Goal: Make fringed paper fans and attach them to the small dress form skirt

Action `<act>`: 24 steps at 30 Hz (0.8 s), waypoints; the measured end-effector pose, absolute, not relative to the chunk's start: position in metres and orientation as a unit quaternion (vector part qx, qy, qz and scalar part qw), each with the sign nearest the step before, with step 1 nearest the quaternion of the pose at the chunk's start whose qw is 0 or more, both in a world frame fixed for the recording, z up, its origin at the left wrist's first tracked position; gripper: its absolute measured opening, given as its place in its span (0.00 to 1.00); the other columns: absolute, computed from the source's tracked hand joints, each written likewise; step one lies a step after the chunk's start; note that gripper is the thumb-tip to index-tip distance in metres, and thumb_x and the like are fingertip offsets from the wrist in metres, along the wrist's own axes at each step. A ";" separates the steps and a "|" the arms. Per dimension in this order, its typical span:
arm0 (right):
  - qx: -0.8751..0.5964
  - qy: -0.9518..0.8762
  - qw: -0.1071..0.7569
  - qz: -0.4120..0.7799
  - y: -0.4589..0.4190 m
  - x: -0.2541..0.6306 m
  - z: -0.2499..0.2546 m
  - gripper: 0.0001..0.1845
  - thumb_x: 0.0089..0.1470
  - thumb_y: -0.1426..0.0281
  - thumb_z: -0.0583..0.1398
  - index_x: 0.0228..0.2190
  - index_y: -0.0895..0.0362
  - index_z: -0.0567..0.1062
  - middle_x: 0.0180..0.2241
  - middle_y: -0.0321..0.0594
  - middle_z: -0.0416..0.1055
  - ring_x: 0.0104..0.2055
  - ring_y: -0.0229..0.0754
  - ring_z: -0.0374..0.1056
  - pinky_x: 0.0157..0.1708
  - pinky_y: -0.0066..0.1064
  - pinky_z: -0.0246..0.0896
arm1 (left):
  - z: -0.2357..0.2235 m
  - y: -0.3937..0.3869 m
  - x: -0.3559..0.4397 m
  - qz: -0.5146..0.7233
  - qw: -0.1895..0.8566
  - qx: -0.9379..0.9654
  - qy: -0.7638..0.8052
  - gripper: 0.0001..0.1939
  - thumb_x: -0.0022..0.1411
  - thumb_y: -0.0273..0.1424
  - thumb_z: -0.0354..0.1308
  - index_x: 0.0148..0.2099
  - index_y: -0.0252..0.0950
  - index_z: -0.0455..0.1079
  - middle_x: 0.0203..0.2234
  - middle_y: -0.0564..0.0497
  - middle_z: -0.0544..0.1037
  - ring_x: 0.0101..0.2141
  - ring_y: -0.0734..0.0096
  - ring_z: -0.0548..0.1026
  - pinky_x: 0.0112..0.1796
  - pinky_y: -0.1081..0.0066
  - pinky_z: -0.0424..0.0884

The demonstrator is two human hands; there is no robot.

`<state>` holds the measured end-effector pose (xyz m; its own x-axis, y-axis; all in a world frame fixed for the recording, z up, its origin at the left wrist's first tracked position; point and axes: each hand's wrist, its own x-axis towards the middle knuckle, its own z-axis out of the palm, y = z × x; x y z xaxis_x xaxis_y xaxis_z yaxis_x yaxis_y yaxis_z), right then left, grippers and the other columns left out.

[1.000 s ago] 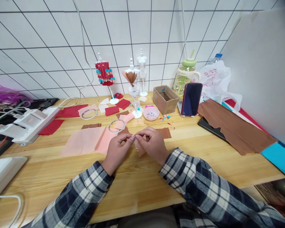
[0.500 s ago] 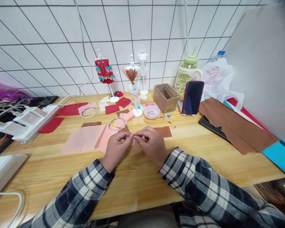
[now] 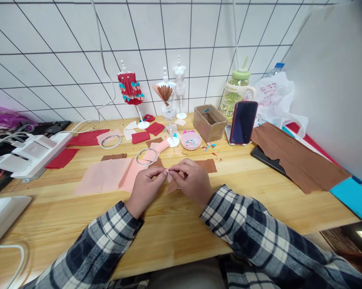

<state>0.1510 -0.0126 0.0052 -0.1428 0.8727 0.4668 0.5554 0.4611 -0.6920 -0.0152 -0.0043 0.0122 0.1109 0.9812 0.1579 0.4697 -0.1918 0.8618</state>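
My left hand [image 3: 147, 185] and my right hand [image 3: 192, 180] meet fingertip to fingertip over the middle of the table. Both are closed in a pinch, thumbs against forefingers. Whatever lies between the fingertips is too small to make out. Under my right hand shows a brown piece of crepe paper [image 3: 172, 187]; I cannot tell whether it is held or lies on the table. Pink crepe paper sheets [image 3: 104, 174] lie left of my left hand. Just beyond it rests a roll of double-sided tape [image 3: 147, 163], and another brown piece [image 3: 207, 165] is behind my right hand.
Behind stand a mannequin in a red ruffled dress [image 3: 131, 88], another with a brown paper fan [image 3: 165, 94], a pink bowl of beads [image 3: 191, 147], a cardboard box [image 3: 210, 129] and a phone [image 3: 244, 122]. A power strip [image 3: 45, 154] lies left, brown crepe paper [image 3: 301, 158] right.
The whole view has shifted slightly. Both hands keep their pinch at nearly the same spot, and nothing on the table has visibly moved.
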 end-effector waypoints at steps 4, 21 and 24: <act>-0.485 -0.741 0.430 0.178 -0.014 0.152 0.004 0.09 0.59 0.66 0.60 0.36 0.53 0.81 0.33 0.37 0.75 0.32 0.37 0.68 0.31 0.30 0.59 | 0.013 -0.004 -0.015 0.381 0.335 0.664 0.549 0.12 0.56 0.37 0.58 0.30 0.35 0.78 0.25 0.50 0.82 0.29 0.64 0.77 0.33 0.70 0.70; -0.479 -0.774 0.397 0.119 -0.008 0.156 0.008 0.07 0.58 0.67 0.60 0.32 0.55 0.79 0.31 0.38 0.75 0.36 0.42 0.66 0.40 0.35 0.57 | 0.015 -0.008 -0.011 0.350 0.261 0.724 0.535 0.15 0.60 0.38 0.54 0.32 0.38 0.80 0.27 0.50 0.83 0.29 0.66 0.78 0.31 0.71 0.71; -0.482 -0.773 0.396 0.119 -0.007 0.157 0.007 0.06 0.57 0.68 0.60 0.32 0.55 0.78 0.32 0.39 0.75 0.37 0.42 0.67 0.40 0.34 0.58 | 0.012 -0.008 -0.011 0.344 0.238 0.728 0.543 0.15 0.60 0.39 0.54 0.34 0.38 0.81 0.29 0.50 0.84 0.30 0.65 0.78 0.31 0.72 0.71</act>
